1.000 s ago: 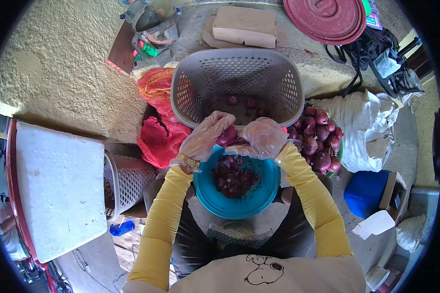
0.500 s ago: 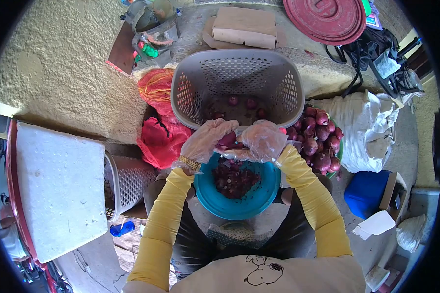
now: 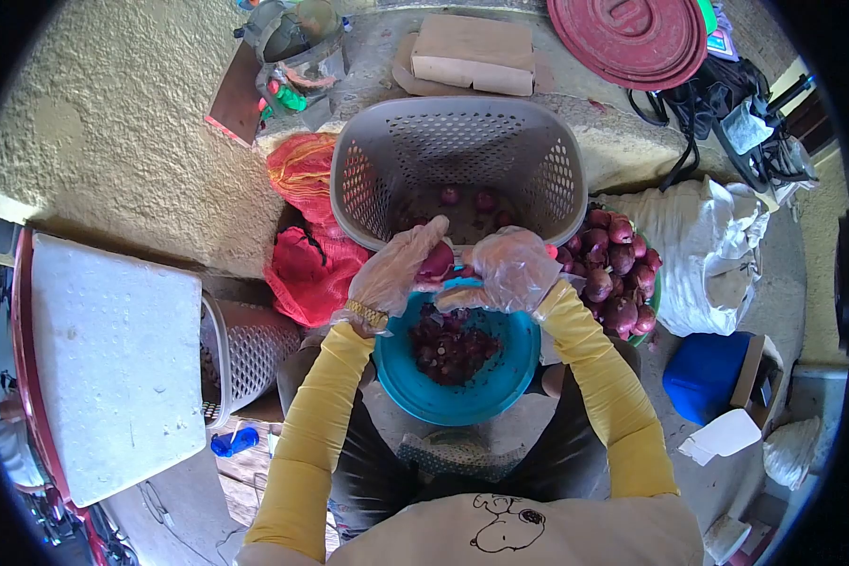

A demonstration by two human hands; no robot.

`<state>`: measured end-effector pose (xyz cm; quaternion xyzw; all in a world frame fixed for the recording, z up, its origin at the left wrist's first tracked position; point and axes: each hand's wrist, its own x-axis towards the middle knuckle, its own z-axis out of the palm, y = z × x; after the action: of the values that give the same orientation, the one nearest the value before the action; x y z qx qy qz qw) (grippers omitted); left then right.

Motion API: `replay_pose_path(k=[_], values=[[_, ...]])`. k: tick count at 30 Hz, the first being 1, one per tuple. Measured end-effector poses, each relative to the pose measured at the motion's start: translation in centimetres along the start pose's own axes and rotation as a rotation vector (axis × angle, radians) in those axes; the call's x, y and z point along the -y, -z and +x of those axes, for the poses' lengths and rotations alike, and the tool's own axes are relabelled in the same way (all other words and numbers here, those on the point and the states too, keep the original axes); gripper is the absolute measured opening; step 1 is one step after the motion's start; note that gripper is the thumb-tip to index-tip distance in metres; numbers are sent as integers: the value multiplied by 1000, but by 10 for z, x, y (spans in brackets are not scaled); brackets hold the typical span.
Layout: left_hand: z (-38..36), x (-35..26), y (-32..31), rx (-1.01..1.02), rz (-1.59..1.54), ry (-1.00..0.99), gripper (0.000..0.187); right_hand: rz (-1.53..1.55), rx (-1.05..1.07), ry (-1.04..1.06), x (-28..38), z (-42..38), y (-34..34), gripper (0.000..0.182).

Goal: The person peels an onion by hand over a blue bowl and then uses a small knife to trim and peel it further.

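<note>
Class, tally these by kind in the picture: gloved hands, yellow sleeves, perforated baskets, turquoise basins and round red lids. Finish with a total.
Gloved hands: 2 (left hand, right hand)
Yellow sleeves: 2 (left sleeve, right sleeve)
Perforated baskets: 2 (large grey basket, pale basket)
Turquoise basin: 1
Round red lid: 1
Total: 8

Left fingers (image 3: 428, 233) partly hide what seems an onion (image 3: 436, 263).
</note>
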<state>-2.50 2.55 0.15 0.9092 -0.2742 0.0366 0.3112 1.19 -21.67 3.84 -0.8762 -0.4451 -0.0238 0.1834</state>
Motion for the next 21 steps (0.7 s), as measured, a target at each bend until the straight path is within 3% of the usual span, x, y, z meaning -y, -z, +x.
replay_pose_path(k=[2, 4, 7, 11, 14, 18, 21], values=[[1, 3, -3, -39, -115, -48, 73, -55, 11, -43, 2, 1, 6, 68], [2, 2, -1, 3, -86, -8, 74, -63, -127, -73, 2, 2, 3, 75], [0, 1, -2, 47, -24, 35, 75, -99, -58, -117, 2, 2, -3, 77], [2, -3, -1, 95, -11, 105, 76, -85, -85, -113, 2, 2, -5, 77], [0, -4, -1, 16, -12, 23, 78, -112, -30, -129, 3, 3, -2, 77], [3, -9, 6, 47, -52, 63, 80, -46, -16, -114, 1, 3, -5, 72], [4, -3, 8, 104, -111, 32, 71, -19, -51, -80, -2, 2, -9, 68]])
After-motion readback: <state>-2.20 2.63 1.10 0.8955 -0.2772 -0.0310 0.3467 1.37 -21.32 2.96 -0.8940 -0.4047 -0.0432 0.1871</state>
